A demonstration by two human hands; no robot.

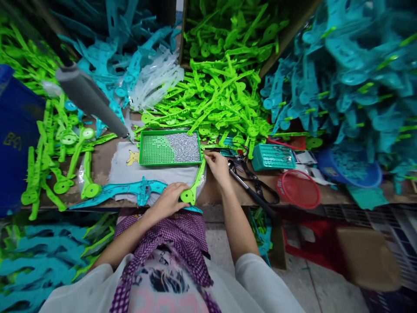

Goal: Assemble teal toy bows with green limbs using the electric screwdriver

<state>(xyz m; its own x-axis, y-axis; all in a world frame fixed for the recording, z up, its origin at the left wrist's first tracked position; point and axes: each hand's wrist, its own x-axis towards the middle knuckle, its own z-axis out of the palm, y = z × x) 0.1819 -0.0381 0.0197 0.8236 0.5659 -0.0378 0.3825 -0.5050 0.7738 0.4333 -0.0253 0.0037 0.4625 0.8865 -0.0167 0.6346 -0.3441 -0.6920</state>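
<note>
My left hand (169, 201) lies curled over a teal plastic bow-shaped part (130, 190) on the bench's front edge, its fingers by the round end of a green plastic arm (195, 184). My right hand (217, 167) pinches the upper end of that green arm, just right of a green tray (153, 150) holding small silvery screws (184, 147). The teal part rests on a grey cloth (124, 167).
Heaps of green parts (224, 87) and teal parts (342, 78) crowd the back and right. A grey tool handle (89, 100) hangs over the left. Black scissors (250, 178), a teal basket (273, 156), a red basket (298, 189) and more green arms (58, 161) lie nearby.
</note>
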